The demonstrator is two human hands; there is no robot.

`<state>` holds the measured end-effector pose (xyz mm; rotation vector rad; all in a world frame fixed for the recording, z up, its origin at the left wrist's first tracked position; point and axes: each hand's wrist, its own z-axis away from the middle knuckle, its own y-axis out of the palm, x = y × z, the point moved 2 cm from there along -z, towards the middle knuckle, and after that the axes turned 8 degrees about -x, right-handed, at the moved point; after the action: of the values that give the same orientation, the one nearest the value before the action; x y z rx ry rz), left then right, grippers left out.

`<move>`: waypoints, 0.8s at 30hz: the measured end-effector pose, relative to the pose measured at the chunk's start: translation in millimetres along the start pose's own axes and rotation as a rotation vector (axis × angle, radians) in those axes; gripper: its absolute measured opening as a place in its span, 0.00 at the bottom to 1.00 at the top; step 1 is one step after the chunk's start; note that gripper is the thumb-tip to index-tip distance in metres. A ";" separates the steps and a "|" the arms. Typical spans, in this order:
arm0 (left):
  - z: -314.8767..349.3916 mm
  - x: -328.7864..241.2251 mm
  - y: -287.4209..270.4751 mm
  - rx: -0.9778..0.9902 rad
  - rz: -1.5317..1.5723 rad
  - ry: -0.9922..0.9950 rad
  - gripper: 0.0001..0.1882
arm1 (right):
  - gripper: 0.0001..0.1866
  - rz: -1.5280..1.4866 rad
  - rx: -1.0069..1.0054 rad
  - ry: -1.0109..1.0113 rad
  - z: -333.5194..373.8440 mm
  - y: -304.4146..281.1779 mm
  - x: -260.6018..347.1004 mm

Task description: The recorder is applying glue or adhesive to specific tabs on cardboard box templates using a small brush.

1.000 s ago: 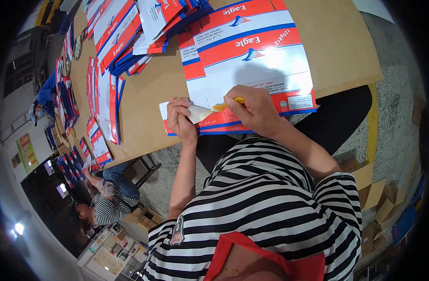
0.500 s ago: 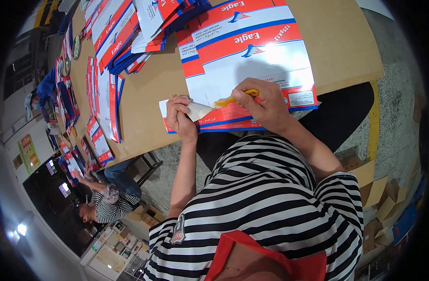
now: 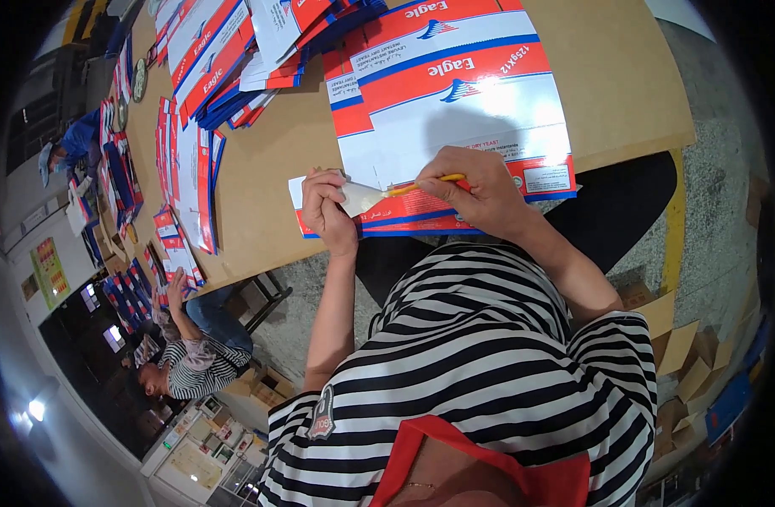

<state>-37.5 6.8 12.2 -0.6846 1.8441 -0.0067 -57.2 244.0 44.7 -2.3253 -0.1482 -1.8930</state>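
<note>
head view: the left hand (image 3: 327, 204) is gripping a white piece (image 3: 360, 200) with curled fingers, the piece narrowing toward the right; whether it is a flap or something separate, i cannot tell. the right hand (image 3: 479, 188) is closing firmly around a slim yellow tool (image 3: 439, 179), whose tip is pointing left and lying at the right end of the white piece; whether they are touching is too small to tell. under both hands a flat red, white and blue carton (image 3: 455, 127) is lying along the near edge of the brown table (image 3: 620, 93), partly overlapping another. to the left, a large heap of similar cartons (image 3: 212, 63) is spreading out, and a smaller fanned pile (image 3: 189, 182) is lying nearer the edge. beyond it, a seated co-worker in stripes (image 3: 203, 372) is reaching a hand toward more cartons, while a person in blue (image 3: 79, 144) is standing farther off. opened cardboard boxes (image 3: 700, 363) are sitting on the floor at right.
</note>
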 end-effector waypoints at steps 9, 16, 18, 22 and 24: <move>-3.2 1.9 -1.7 -0.006 -0.003 0.002 0.09 | 0.07 -0.197 -0.038 0.203 -7.3 -12.5 6.7; 1.6 -0.5 -1.4 -0.007 -0.018 0.017 0.10 | 0.07 -0.093 -0.039 0.176 -6.5 -13.1 1.3; 1.9 -2.0 -0.8 -0.002 -0.043 0.014 0.11 | 0.07 -0.068 0.000 0.155 -8.4 -13.6 3.9; 3.7 -2.4 -3.8 0.011 -0.045 -0.010 0.10 | 0.07 -0.024 0.079 0.077 -6.8 -10.5 -2.1; 2.4 -2.1 -4.3 0.013 -0.048 -0.003 0.10 | 0.06 -0.045 0.090 0.039 -9.3 -8.7 -3.9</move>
<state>-33.0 5.0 14.6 -0.7196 1.8230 -0.0491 -68.4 251.0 43.1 -2.2440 -0.2775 -1.9091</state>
